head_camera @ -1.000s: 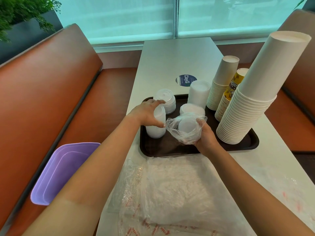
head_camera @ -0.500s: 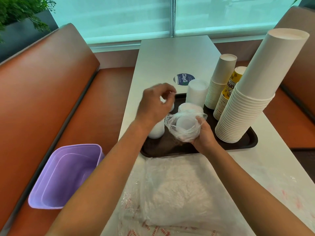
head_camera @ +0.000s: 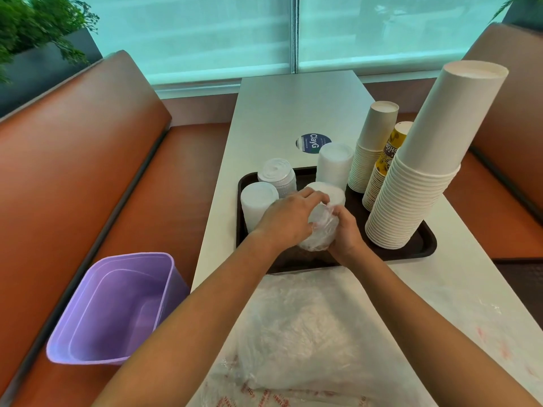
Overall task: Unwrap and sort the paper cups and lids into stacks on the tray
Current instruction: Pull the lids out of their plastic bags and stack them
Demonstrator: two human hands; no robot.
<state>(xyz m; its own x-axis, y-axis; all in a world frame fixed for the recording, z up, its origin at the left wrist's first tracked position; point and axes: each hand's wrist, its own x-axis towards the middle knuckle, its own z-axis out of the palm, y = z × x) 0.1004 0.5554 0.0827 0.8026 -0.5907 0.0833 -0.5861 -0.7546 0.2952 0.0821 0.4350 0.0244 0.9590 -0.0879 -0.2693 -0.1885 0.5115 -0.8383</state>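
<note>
A dark brown tray (head_camera: 423, 248) sits on the white table. Over its front middle, my left hand (head_camera: 286, 220) and my right hand (head_camera: 345, 230) both grip a clear plastic bag of white lids (head_camera: 321, 229). On the tray's left stand two lid stacks (head_camera: 258, 201), (head_camera: 277, 176); two more white lid stacks (head_camera: 335, 163), (head_camera: 329, 190) stand behind my hands. At the right rise a tall stack of white paper cups (head_camera: 423, 171), a smaller white cup stack (head_camera: 371, 145) and a yellow printed cup stack (head_camera: 388, 154).
Crumpled clear plastic wrap (head_camera: 302, 333) with red print lies on the table in front of the tray. A purple plastic bin (head_camera: 117, 306) stands on the orange bench at the left. Another orange bench (head_camera: 505, 136) flanks the right. A round blue sticker (head_camera: 313, 143) marks the table.
My left hand let go of the left lid stack, rose, then came down onto the plastic bag held by my right hand. Both hands now clasp the bag.
</note>
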